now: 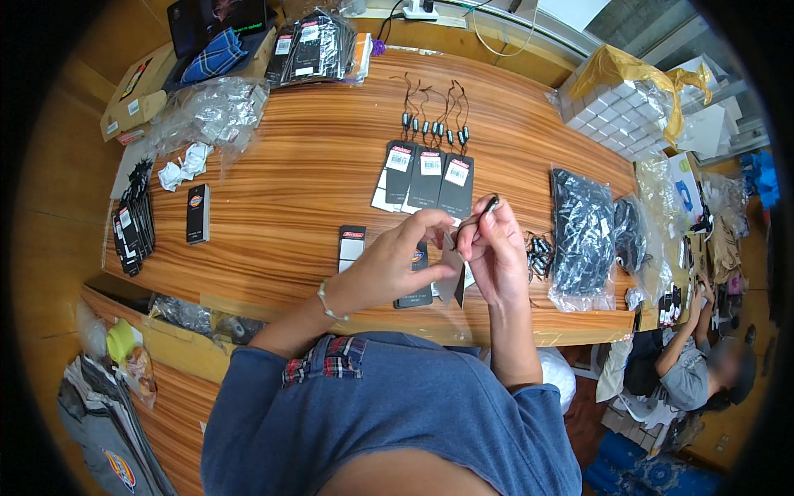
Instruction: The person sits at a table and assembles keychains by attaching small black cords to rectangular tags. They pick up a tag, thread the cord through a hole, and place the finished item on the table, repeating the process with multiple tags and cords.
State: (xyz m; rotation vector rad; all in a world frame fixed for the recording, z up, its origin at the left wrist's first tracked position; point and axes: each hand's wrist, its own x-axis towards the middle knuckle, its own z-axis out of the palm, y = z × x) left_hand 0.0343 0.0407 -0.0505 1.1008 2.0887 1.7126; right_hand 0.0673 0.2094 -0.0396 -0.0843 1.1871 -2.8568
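In front of my body, a hang tag (451, 281) stands nearly edge-on between my two hands. My left hand (395, 255) is closed on its left side, thumb and forefinger against the card. A black hang-tag string (490, 203) with a plastic end is pinched in the fingertips of my right hand (496, 248), close to the tag's top. Whether the string passes through the tag, I cannot tell. Under my hands lie more dark hang tags (412, 302), partly covered. Beyond them, a fanned row of dark tags (426, 178) with white stickers has strings (434, 128) at its top.
Loose black strings (539, 256) lie right of my hand, beside a clear bag of dark strings (583, 240). Tag stacks (198, 213) and crumpled plastic (203, 116) are on the left. A box of white cartons (616, 112) stands far right. Another person (691, 372) works at the right.
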